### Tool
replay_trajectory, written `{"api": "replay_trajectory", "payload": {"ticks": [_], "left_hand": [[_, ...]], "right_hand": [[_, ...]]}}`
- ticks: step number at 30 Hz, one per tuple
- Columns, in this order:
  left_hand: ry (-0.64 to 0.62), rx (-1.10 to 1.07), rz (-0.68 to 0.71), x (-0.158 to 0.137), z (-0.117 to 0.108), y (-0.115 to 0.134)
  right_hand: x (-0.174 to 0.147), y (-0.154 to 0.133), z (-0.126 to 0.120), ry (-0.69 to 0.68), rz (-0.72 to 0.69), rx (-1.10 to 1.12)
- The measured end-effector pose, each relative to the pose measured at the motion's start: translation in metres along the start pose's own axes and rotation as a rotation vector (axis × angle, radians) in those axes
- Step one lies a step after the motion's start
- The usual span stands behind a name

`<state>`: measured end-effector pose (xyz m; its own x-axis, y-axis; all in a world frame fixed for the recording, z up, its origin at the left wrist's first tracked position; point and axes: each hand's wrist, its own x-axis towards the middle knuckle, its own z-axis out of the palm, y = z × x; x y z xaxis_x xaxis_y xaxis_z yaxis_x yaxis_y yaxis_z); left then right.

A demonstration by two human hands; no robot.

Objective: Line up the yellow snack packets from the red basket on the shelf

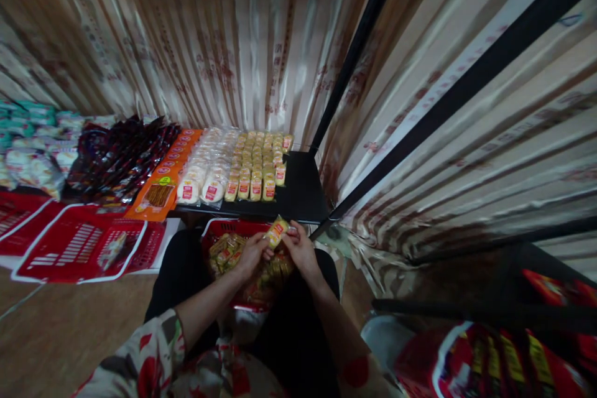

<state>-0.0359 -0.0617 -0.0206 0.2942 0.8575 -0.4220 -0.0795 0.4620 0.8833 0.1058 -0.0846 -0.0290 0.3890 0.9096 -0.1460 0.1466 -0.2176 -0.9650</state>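
A small yellow snack packet [277, 231] with a red and white label is pinched between my two hands, tilted, above a red basket [208, 228]. My left hand [254, 253] grips its lower left end, and my right hand [300, 249] grips its right side. Loose yellow packets [227, 249] fill the basket between my knees, partly hidden by my forearms. Just beyond, rows of matching yellow packets [256, 185] stand on the black shelf [303, 189]. To their left lie round white packaged cakes [214, 189].
Further left on the shelf are an orange packet [161, 189], dark shiny packets [119, 158] and white-and-teal bags [40, 137]. A red basket [74, 242] with white handle stands at left. Black metal bars [448, 93] cross before the curtain [261, 31]. Red packages [494, 360] sit lower right.
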Motion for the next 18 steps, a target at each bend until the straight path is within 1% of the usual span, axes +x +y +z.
{"api": "replay_trajectory", "payload": {"ticks": [2, 3, 5, 7, 9, 10, 12, 14, 16, 18], "left_hand": [[-0.016, 0.081, 0.029, 0.002, 0.001, 0.009], [-0.035, 0.126, 0.053, 0.003, 0.0, 0.014], [-0.084, 0.235, 0.105, 0.006, -0.004, 0.024], [-0.127, 0.374, 0.145, 0.01, -0.009, 0.035], [-0.169, 0.514, 0.187, 0.017, -0.013, 0.046], [-0.194, 0.571, 0.209, 0.021, -0.015, 0.051], [-0.243, 0.629, 0.236, 0.029, -0.014, 0.061], [-0.256, 0.576, 0.233, 0.036, -0.009, 0.068], [-0.184, 0.465, 0.26, 0.042, 0.0, 0.071], [-0.044, 0.412, 0.343, 0.045, 0.009, 0.071]], "right_hand": [[0.0, -0.007, -0.005, 0.089, -0.221, -0.249], [-0.001, -0.012, -0.008, 0.089, -0.333, -0.364], [0.0, -0.022, -0.014, -0.001, -0.503, -0.521], [0.002, -0.031, -0.018, -0.138, -0.575, -0.578], [0.006, -0.037, -0.02, -0.246, -0.589, -0.579], [0.009, -0.039, -0.021, -0.277, -0.579, -0.566], [0.017, -0.041, -0.022, -0.298, -0.532, -0.52], [0.026, -0.04, -0.021, -0.276, -0.468, -0.441], [0.038, -0.037, -0.02, -0.208, -0.393, -0.317], [0.053, -0.032, -0.017, -0.114, -0.318, -0.17]]}}
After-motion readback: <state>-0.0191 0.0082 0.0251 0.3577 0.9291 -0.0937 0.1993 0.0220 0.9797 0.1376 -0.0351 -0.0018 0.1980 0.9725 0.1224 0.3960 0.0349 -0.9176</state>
